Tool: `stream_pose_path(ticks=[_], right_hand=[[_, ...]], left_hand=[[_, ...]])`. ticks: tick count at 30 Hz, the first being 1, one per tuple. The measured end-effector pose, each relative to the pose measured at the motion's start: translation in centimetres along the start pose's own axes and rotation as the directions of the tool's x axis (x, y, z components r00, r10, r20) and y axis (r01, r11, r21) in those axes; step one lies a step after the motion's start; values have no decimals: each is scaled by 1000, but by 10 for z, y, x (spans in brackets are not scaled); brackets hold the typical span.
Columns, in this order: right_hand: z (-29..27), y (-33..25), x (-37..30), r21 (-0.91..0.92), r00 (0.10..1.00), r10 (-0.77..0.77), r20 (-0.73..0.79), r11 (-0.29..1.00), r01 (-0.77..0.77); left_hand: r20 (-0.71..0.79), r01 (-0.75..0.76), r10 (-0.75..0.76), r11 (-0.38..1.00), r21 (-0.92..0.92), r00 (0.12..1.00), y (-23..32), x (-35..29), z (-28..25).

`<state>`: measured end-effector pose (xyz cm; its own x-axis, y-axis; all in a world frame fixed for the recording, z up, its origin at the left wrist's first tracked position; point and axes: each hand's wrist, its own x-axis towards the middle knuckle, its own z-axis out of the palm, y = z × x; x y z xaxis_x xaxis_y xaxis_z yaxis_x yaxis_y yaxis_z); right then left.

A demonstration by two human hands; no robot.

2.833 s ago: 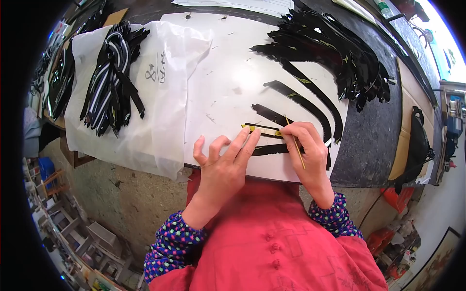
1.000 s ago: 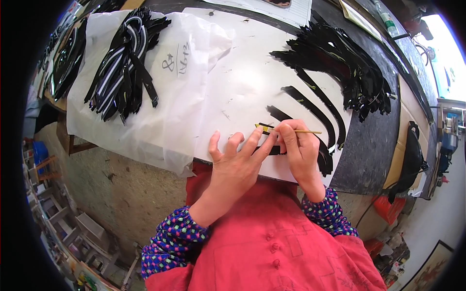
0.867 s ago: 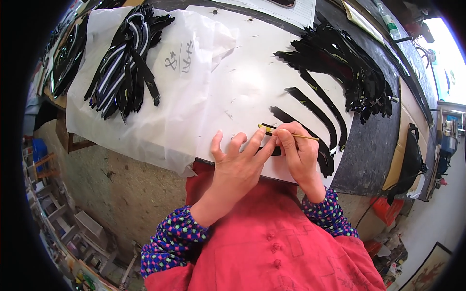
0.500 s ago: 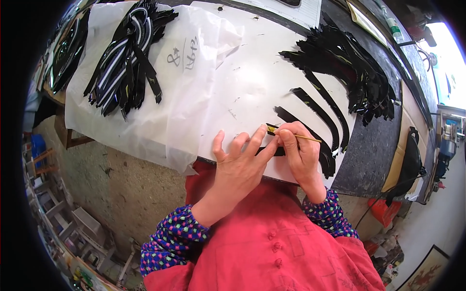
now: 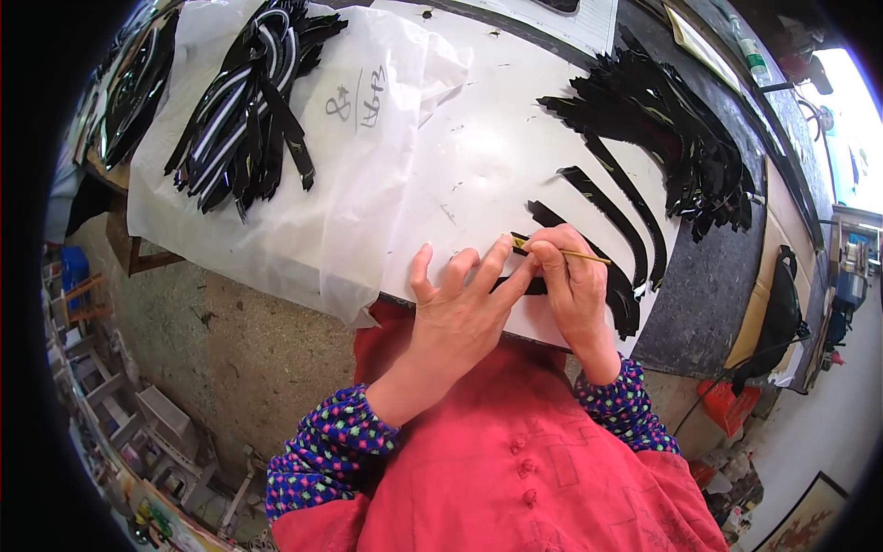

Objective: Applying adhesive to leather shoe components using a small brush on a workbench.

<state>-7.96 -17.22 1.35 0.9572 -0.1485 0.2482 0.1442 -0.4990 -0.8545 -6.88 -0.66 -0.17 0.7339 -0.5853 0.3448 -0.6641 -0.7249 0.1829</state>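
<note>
My left hand (image 5: 464,308) rests on the white board (image 5: 432,207) with its fingers spread. Its index fingertip presses beside a small yellow patch (image 5: 520,245) on a short dark piece. My right hand (image 5: 572,283) pinches a thin yellowish stick (image 5: 586,256), its tip at that patch. Between the hands, part of a black strip (image 5: 529,286) shows; the fingers cover the rest. Several curved black strips (image 5: 602,204) lie fanned out just right of my right hand, one partly behind it.
A large pile of black strips (image 5: 681,138) lies at the far right of the board. On the left, white plastic sheeting (image 5: 359,184) carries a bundle of black and white-striped strips (image 5: 244,110). A dark bag (image 5: 771,317) hangs at the right, above a red container (image 5: 729,405).
The whole view has shifted slightly. Both hands stay at the same dark piece, with the stick's tip still by the yellow patch.
</note>
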Motion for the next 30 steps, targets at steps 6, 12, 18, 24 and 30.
stream_pose_path(ticks=[6,12,18,24,30], right_hand=[[-12,-1,-2,5,998,52,46,999,-52],[-16,4,-11,-405,973,-232,-13,891,207],[-13,9,-13,-370,973,-215,-87,914,168],[-14,7,-9,-357,972,-208,-112,921,156],[-24,-3,-10,-322,950,-300,-80,910,261]], left_hand=[[-1,-10,10,1000,18,1000,-1,1,-1],[-3,0,0,997,-83,1000,-3,4,-4],[-61,-4,-8,980,-199,998,-16,-7,-9],[-48,-16,15,999,-37,999,-16,-41,-15],[-47,-18,22,997,78,999,-14,-48,-14]])
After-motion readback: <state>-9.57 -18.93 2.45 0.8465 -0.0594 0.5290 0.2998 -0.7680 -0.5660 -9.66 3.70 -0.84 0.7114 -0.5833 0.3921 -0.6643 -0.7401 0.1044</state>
